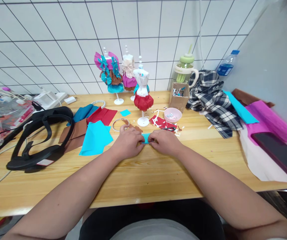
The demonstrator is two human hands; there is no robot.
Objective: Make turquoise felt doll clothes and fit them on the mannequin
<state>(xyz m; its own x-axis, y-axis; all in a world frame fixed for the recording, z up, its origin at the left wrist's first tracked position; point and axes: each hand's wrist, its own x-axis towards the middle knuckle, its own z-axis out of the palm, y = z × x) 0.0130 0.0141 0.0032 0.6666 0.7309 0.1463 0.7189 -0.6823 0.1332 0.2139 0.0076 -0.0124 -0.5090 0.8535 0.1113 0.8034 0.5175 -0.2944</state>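
Observation:
Between my two hands is a small folded piece of turquoise crepe paper (145, 138), low over the wooden table. My left hand (130, 141) pinches its left end, and my right hand (163, 141) pinches the right end. The fingertips partly hide the paper. Just beyond my hands stands a small white mannequin (142, 81) in a puffed red paper skirt (143, 102). Scissors (169, 129) lie by my right hand, over red paper scraps (161, 122) and white strips. A roll of tape (120, 124) rests beyond my left hand.
Turquoise sheets (96, 138), brown paper (73, 135) and a black headset frame (43, 143) lie left. Two dressed mannequins (111, 75) stand behind. A pink bowl (172, 115), a cardboard box (179, 96) with a green-lidded jug (185, 68), plaid cloth (208, 96) and a phone (279, 155) are right.

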